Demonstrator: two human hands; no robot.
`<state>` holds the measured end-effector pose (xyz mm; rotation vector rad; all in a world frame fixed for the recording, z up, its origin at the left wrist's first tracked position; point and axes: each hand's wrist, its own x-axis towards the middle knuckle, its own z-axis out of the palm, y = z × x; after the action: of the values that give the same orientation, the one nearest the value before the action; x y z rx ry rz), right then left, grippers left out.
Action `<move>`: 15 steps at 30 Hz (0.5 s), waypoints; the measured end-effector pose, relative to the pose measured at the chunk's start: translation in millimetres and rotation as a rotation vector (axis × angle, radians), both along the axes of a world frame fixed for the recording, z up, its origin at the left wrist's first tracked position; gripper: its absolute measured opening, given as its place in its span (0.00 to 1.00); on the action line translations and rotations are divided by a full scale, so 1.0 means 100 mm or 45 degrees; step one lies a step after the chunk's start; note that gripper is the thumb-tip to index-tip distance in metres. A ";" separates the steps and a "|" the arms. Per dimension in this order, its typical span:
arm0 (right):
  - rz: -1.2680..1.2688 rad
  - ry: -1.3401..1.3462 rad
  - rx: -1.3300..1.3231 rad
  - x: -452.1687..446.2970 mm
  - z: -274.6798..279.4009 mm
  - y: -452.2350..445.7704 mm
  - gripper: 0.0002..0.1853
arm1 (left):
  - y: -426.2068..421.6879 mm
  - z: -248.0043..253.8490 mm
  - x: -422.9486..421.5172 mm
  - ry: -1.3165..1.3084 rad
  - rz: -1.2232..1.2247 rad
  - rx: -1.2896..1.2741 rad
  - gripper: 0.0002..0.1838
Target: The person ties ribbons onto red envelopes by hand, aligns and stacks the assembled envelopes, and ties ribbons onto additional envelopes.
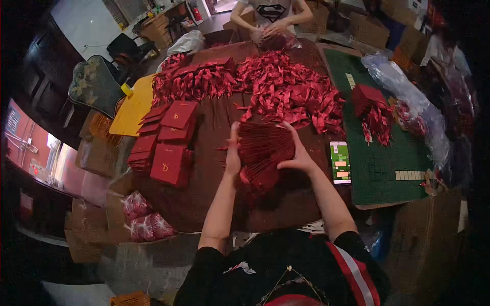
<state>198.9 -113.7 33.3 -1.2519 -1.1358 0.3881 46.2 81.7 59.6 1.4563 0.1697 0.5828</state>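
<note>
Between my two hands is a thick stack of dark red cards or pouches [265, 145], its edges fanned toward the camera. My left hand [233, 155] presses on the stack's left side, and my right hand [300, 153] grips its right side with the thumb across the near part. Left of my hands, flat red pouches with gold print [171, 164] lie in overlapping piles on the brown table cover [217, 204]. Beyond the stack spreads a big heap of red ribbons [291, 92]. More ribboned red pouches [196, 79] lie at the back left.
A lit phone [340, 163] lies right of my hands, beside a green mat [388, 168] bearing a red bundle [372, 104] and clear plastic [408, 92]. Across the table, a person's hands [275, 29] hold a bag. Bagged red items [148, 224] sit at the lower left.
</note>
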 end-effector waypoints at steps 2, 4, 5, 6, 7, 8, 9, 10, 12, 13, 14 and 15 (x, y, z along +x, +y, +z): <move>-0.002 0.098 -0.009 -0.07 -0.01 0.01 0.68 | -0.28 0.59 -0.07 -0.014 0.111 -0.519 0.46; -0.024 0.186 -0.032 -0.18 0.00 0.07 0.63 | 0.09 -0.34 0.10 -0.266 -0.167 -0.317 0.45; -0.021 0.186 -0.032 -0.18 -0.06 0.08 0.63 | 0.09 -0.58 0.17 -0.399 -0.257 -0.452 0.45; -0.154 0.223 -0.041 -0.19 -0.06 0.10 0.61 | -0.08 -0.48 0.12 -0.153 0.114 0.102 0.46; -0.286 0.262 -0.050 -0.22 -0.06 0.12 0.59 | -0.03 -0.52 0.09 -0.149 0.116 0.103 0.46; -0.228 0.399 0.025 -0.24 -0.06 0.09 0.53 | 0.07 -0.55 0.05 -0.103 0.134 0.059 0.47; -0.230 0.402 0.023 -0.23 -0.07 0.09 0.53 | 0.18 -0.62 0.02 -0.055 0.149 0.012 0.48; -0.259 0.334 -0.010 -0.19 -0.08 0.09 0.49 | 0.17 -0.47 -0.02 -0.007 0.163 -0.036 0.49; -0.296 0.267 -0.033 -0.19 -0.06 0.09 0.45 | -0.08 -0.04 -0.37 -0.042 0.316 0.031 0.41; -0.329 0.291 0.016 -0.24 0.02 0.08 0.42 | -0.04 -0.10 -0.44 -0.078 0.583 -0.236 0.25; -0.360 0.315 0.062 -0.28 0.06 0.08 0.39 | -0.15 -0.04 -0.56 -0.102 0.743 0.169 0.23; -0.360 0.315 0.064 -0.30 0.06 0.10 0.39 | -0.33 0.09 -0.71 -0.125 0.893 0.576 0.22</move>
<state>168.5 -103.3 38.8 -1.2609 -0.7425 0.2896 -24.5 48.5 68.9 1.7952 0.5066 1.3255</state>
